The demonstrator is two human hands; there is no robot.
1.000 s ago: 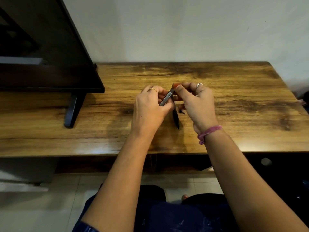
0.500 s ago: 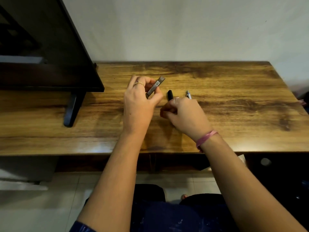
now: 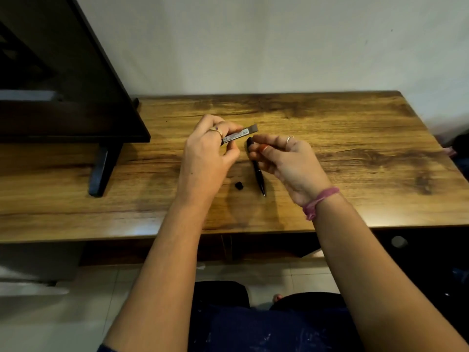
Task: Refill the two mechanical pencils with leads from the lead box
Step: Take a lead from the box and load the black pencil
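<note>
Pinching a flat lead box [image 3: 239, 135] (left hand [image 3: 205, 158]), right hand [image 3: 284, 158] grips a slim black pencil [image 3: 256, 166].

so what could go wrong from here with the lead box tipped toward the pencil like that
The left hand holds the lead box tilted beside the black pencil gripped by the right hand. The box end looks slightly off the pencil's top, so leads might spill onto the desk and snap. The small black cap lies loose near the left wrist and could get knocked off the edge.
</note>
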